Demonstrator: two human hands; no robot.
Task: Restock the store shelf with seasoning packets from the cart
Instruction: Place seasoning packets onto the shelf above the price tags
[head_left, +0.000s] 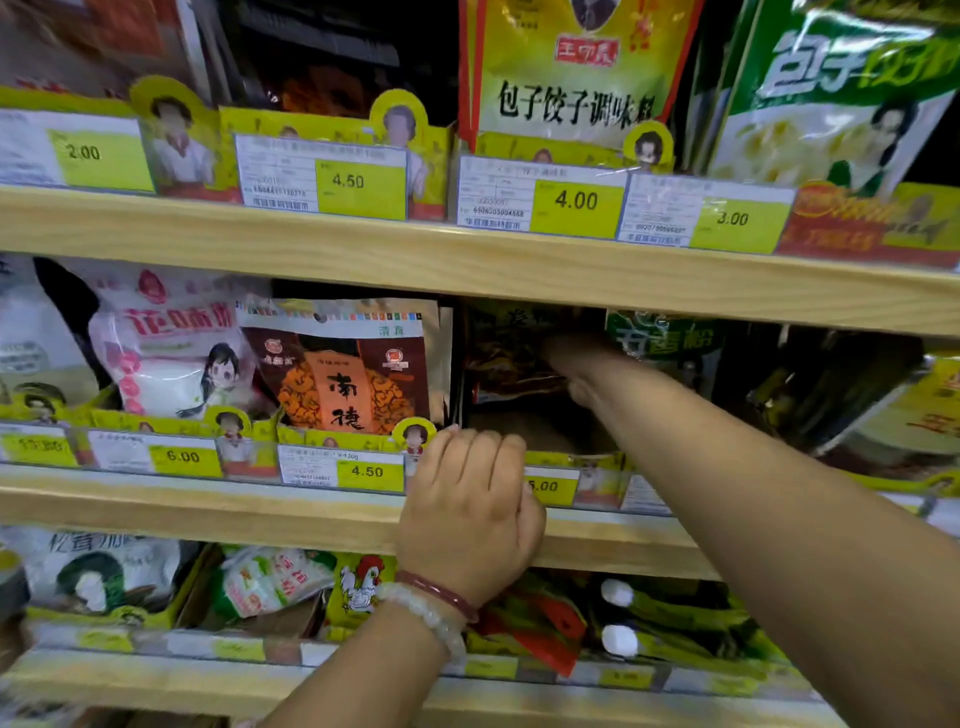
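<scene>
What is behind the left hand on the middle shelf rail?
The left hand covers the rail and part of a yellow price tag reading 5.00. The tag's remainder is hidden.

Shelf boards (467, 260): pale wood grain. Price tags (576, 201): white with lime-yellow price panels, black numerals. Centre packet (343, 374): maroon, orange swirl pattern, black characters. Adjacent packet (171, 338): white with pink lettering. Upper packet (571, 78): yellow, red-edged. Bracelets (436, 603): one dark red, one milky white.
</scene>
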